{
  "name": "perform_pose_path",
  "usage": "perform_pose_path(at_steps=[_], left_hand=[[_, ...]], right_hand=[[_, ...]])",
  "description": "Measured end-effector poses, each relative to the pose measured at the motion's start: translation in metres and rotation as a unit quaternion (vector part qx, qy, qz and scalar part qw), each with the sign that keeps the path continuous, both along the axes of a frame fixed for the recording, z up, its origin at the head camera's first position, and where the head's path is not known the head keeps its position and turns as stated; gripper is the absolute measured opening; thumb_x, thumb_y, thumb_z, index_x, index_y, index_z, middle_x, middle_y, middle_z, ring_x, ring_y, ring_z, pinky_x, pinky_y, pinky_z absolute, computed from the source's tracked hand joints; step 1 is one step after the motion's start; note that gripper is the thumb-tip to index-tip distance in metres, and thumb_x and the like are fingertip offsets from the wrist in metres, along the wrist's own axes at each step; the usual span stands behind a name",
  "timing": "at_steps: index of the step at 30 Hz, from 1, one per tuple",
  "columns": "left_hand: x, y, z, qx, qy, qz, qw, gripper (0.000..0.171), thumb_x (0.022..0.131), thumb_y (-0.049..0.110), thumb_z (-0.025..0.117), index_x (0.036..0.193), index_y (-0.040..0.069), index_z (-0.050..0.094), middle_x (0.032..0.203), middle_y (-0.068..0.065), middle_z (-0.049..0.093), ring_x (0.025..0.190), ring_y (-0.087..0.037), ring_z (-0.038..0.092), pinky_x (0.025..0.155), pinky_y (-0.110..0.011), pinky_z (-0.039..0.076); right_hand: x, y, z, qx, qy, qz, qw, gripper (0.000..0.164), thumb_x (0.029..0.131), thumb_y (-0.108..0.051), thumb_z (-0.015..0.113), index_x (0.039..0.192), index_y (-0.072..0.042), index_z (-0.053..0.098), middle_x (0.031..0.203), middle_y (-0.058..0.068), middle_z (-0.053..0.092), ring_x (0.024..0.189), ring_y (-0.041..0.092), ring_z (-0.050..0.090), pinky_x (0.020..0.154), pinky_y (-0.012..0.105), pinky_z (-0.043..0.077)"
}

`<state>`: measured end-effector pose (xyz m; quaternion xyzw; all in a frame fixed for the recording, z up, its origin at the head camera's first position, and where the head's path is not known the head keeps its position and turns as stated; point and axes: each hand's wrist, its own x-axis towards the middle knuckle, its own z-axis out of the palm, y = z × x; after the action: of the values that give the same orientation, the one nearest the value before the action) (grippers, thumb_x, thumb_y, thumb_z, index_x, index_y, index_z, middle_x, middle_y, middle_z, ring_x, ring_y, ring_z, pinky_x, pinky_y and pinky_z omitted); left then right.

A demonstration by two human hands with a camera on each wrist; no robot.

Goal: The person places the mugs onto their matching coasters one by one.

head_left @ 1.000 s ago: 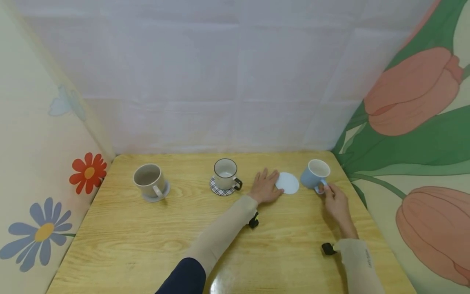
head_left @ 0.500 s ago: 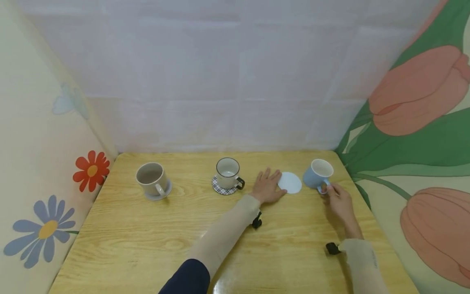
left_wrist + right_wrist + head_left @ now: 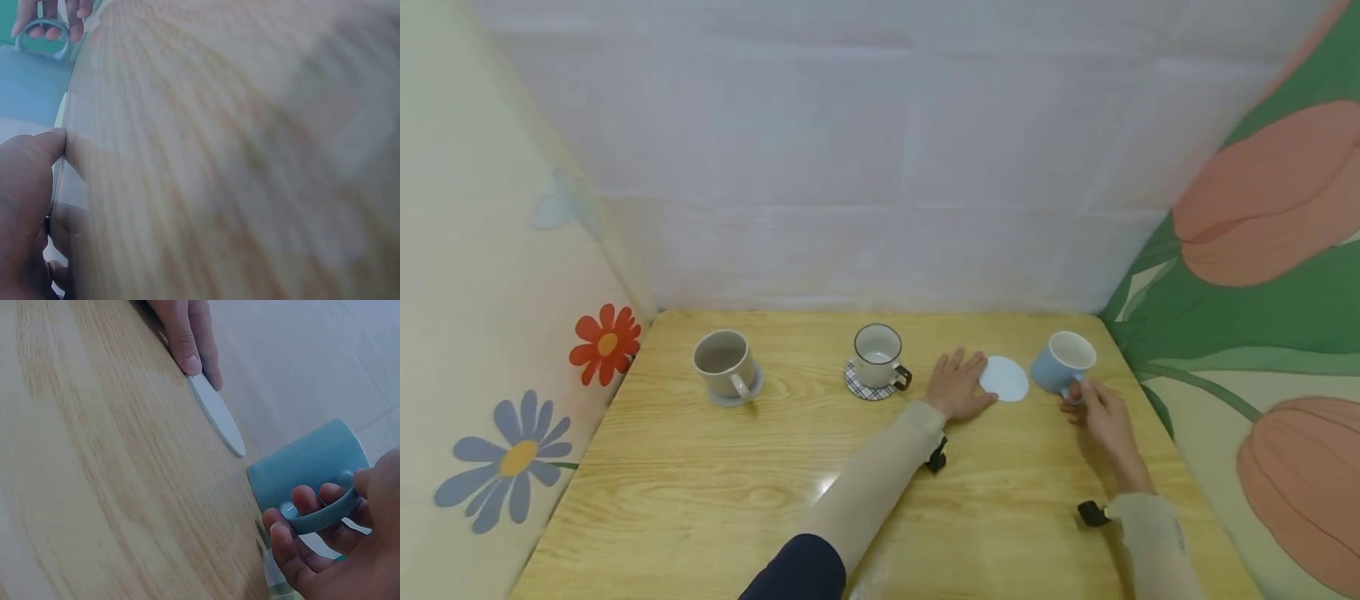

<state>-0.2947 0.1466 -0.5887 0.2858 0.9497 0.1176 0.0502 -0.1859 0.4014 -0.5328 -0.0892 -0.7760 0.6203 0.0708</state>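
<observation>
At the right of the table, my right hand [image 3: 1108, 421] grips the handle of a light blue mug [image 3: 1051, 372] with a white inside; the curled fingers show in the right wrist view. The mug's base is right at the tabletop. Left of it lies a round white coaster [image 3: 1009, 382], with bare wood between them. My left hand [image 3: 955, 387] lies low on the table, its fingers spread and fairly straight. Its thumb [image 3: 190, 364] touches the coaster's near edge, and the index finger lies along the far side. In the left wrist view, the blue mug [image 3: 28, 84] appears beyond the thumb.
A white mug with a dark rim and black handle [image 3: 877, 346] stands on a checked coaster [image 3: 859, 387] left of my left hand. Farther left, a beige mug [image 3: 730, 367] sits on a grey coaster [image 3: 756, 387]. Walls enclose the wooden table [image 3: 760, 475] behind and at both sides.
The head view has swung slightly left, so everything appears farther right. Both hands, the blue mug and the white coaster keep nearly the same places relative to one another.
</observation>
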Motion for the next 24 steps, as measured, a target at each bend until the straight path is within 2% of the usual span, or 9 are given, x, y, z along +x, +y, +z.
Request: perform_pose_path(at_steps=[2,5,10,12,24], left_hand=[[-0.0038,0.0048,-0.0094,-0.011,0.017,-0.006,0.9998,0.081,0.105,0.074,0.039,0.172,0.031,0.023,0.178,0.015,0.017,0.168,-0.022,0.012,0.136,-0.047,0.013],[-0.0031,0.0088,-0.0105,-0.011,0.024,-0.006,0.9996,0.081,0.105,0.075,0.039,0.171,0.031,0.025,0.178,0.016,0.02,0.167,-0.022,0.015,0.136,-0.047,0.015],[-0.0046,0.0105,-0.0125,-0.004,0.028,-0.003,0.9996,0.082,0.104,0.075,0.04,0.171,0.031,0.025,0.178,0.015,0.021,0.167,-0.022,0.014,0.136,-0.047,0.014],[-0.0049,0.0094,-0.0129,-0.005,0.027,-0.004,0.9996,0.082,0.104,0.075,0.04,0.171,0.031,0.025,0.178,0.015,0.02,0.167,-0.022,0.014,0.136,-0.047,0.014],[-0.0038,0.002,-0.011,0.004,0.016,0.003,0.9999,0.081,0.105,0.073,0.041,0.171,0.03,0.026,0.178,0.014,0.02,0.167,-0.022,0.014,0.136,-0.048,0.012]], right_hand=[[0.0022,0.0011,-0.0002,-0.055,0.009,-0.005,0.998,0.045,0.115,-0.026,0.047,0.103,0.016,0.059,0.088,-0.003,0.074,0.081,0.008,0.075,0.075,0.023,0.065],[0.0042,0.0025,0.0004,-0.108,0.026,-0.008,0.994,0.044,0.114,-0.024,0.052,0.098,0.016,0.06,0.088,0.002,0.073,0.081,0.01,0.076,0.078,0.023,0.065],[0.0033,0.0043,0.0032,-0.071,0.032,-0.003,0.997,0.047,0.115,-0.024,0.05,0.099,0.02,0.055,0.085,0.0,0.073,0.079,0.007,0.075,0.076,0.022,0.065],[0.0026,0.0039,0.0035,-0.072,0.028,-0.003,0.997,0.047,0.115,-0.022,0.05,0.1,0.022,0.054,0.085,0.0,0.073,0.079,0.008,0.075,0.077,0.022,0.065],[-0.004,0.0009,0.0011,-0.018,0.013,-0.001,1.0,0.048,0.116,-0.023,0.046,0.102,0.022,0.056,0.085,-0.006,0.073,0.08,0.004,0.075,0.077,0.02,0.065]])
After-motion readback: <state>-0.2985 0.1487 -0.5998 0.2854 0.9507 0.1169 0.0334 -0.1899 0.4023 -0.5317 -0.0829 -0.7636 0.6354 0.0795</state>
